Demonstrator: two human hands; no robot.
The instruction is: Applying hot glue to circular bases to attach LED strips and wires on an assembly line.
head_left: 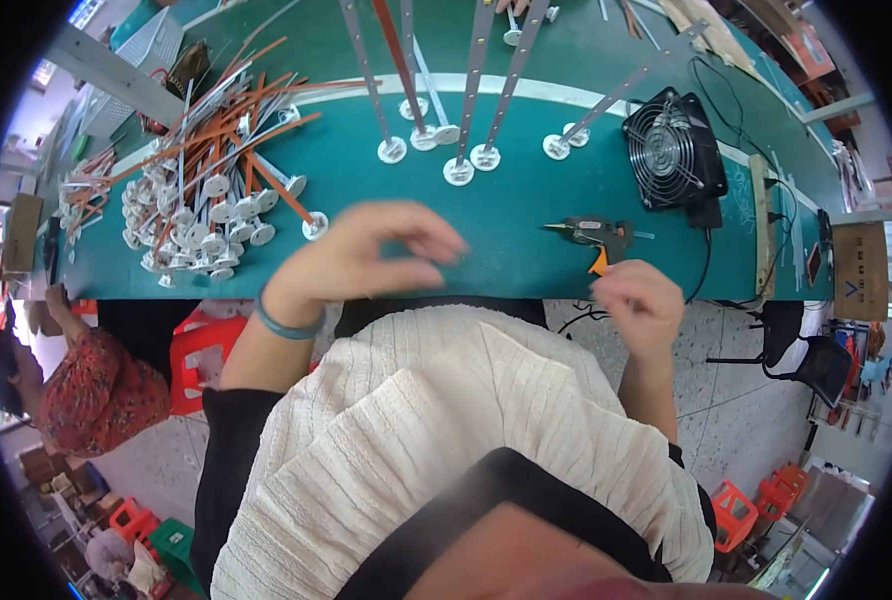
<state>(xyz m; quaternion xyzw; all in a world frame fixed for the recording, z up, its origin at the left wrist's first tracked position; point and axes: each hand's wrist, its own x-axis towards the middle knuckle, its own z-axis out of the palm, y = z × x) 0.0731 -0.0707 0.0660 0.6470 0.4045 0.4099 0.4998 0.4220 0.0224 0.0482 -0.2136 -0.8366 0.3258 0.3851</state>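
Hovering over the near edge of the bench [526, 272], the left hand [386, 250] is loosely spread, apparently empty; the right hand [642, 302] is curled near the glue gun [594, 233], its grip uncertain. The glue gun lies at right, nozzle leftward. Upright strips [473, 85] stand far-centre on white discs [458, 173]. A leftward sweep could topple strips or, if hot, the nozzle could burn fingers.
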